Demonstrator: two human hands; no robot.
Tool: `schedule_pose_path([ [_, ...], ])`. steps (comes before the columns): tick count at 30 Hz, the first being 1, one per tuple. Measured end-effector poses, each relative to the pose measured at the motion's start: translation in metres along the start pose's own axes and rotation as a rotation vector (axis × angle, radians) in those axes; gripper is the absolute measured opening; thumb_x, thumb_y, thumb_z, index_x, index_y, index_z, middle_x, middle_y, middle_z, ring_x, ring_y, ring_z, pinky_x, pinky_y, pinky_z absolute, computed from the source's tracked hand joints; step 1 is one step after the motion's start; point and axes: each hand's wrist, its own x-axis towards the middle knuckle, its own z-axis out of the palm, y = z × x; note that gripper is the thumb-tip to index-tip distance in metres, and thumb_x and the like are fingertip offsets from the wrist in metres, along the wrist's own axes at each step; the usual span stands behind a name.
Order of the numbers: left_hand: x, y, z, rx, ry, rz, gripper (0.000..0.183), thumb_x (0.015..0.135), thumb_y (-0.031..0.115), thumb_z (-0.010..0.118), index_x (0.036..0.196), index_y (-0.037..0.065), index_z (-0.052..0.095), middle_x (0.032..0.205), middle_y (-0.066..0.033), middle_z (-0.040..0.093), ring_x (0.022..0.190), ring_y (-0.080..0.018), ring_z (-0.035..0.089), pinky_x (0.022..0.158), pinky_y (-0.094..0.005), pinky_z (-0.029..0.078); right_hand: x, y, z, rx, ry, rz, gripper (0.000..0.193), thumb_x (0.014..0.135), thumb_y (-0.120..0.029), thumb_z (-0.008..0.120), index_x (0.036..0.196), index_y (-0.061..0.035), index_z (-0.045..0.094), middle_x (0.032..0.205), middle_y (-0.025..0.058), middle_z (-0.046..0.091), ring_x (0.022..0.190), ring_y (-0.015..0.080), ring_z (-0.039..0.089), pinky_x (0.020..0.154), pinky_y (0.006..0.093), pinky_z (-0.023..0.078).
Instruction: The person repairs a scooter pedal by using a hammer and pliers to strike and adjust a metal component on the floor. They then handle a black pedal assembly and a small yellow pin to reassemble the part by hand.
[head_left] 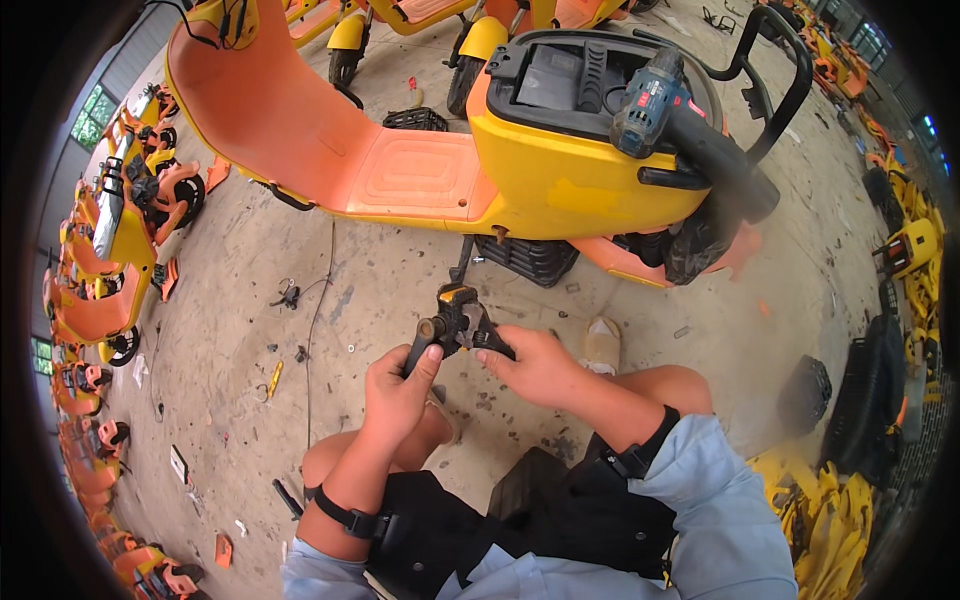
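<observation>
"What's around the work?"

"A yellow and orange scooter [575, 185] takes up the floor just beyond the hands, with a blue and black drill [648, 112] lying on its rear top and a black crate [527, 260] low beside its underside"

"Anything else near?"

"A thin cable [312, 345] runs along the floor to the left, among scattered scraps. More scooters [112, 290] line the far left, and yellow panels [825, 525] are heaped at lower right"

"And the hands?"

"Both are on one black and yellow part [456, 300], which is held up in front of the knees, short of the scooter. The left hand [392, 392] grasps its tube side, fingers curled round and thumb pressed along it. The right hand [530, 368] pinches its dark right end between thumb and fingers, with no wide gap; the fingertips underneath are hidden"
</observation>
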Motion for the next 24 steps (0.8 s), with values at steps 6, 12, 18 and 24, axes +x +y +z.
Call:
schedule_pose_path([
  [6,0.003,0.007,0.009,0.067,0.121,-0.014,0.039,0.094,0.032,0.07,0.074,-0.001,0.062,0.059,0.0032,0.048,0.058,-0.0057,0.04,0.049,-0.0266,0.034,0.006,-0.007,0.013,-0.475,0.122,0.071,0.03,0.094,-0.03,0.059,0.1,-0.0003,0.061,0.081,0.0216,0.066,0.072,0.0374,0.065,0.065,0.045,0.049],
  [12,0.011,-0.012,0.014,0.213,0.204,0.016,0.042,0.09,0.034,0.072,0.07,-0.001,0.06,0.054,-0.0012,0.046,0.052,-0.0091,0.041,0.047,-0.0301,0.035,0.018,0.027,0.041,0.075,-0.011,0.218,0.027,0.096,-0.026,0.056,0.101,0.0004,0.06,0.083,0.0218,0.064,0.069,0.0357,0.065,0.063,0.0454,0.049],
  [18,0.013,-0.014,0.009,0.625,0.222,0.096,0.043,0.09,0.037,0.071,0.071,0.0,0.061,0.052,0.0008,0.05,0.048,-0.0105,0.047,0.045,-0.0299,0.035,0.021,-0.001,0.031,0.082,-0.152,0.501,0.027,0.097,-0.026,0.055,0.103,0.0001,0.059,0.076,0.0182,0.064,0.065,0.0284,0.063,0.059,0.0414,0.049],
  [24,0.045,-0.016,-0.033,-0.323,0.333,-0.272,0.034,0.094,0.036,0.066,0.08,0.008,0.052,0.054,0.0029,0.045,0.042,-0.0077,0.04,0.04,-0.0258,0.034,0.022,0.01,0.015,0.266,-0.035,0.355,0.023,0.096,-0.017,0.055,0.116,-0.0041,0.055,0.069,0.0044,0.056,0.064,0.015,0.058,0.055,0.0308,0.047],
])
